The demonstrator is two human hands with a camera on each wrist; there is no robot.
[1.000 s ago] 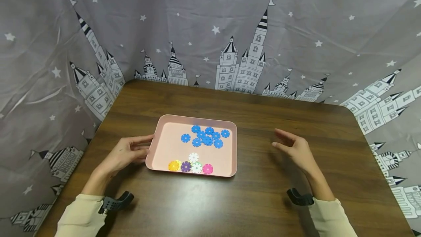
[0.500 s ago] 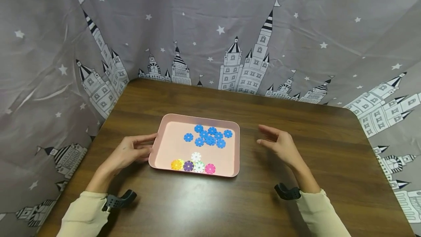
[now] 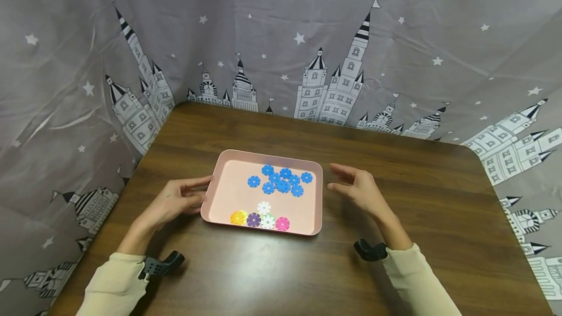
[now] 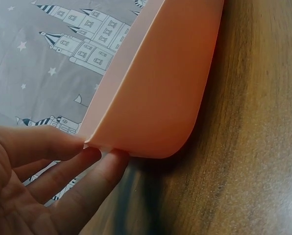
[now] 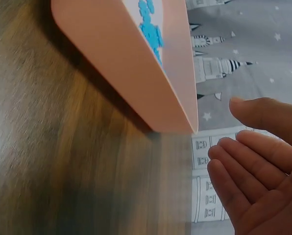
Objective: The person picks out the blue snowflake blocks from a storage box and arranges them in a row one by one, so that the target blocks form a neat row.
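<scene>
Pink tray [image 3: 232, 191] mid-frame, touched by spread left fingers [image 4: 98, 182]; right fingers [image 5: 226, 188] parted, empty; purple disc [image 3: 253, 220] in head view only.

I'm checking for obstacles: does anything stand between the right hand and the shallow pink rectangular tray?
Nothing visible does: only a gap over the brown wooden table separates the right hand from the right side of the shallow pink rectangular tray.

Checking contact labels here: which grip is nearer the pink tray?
Left. The left grip touches the pink tray on its left side; the right grip is just beyond the right side, not touching.
</scene>
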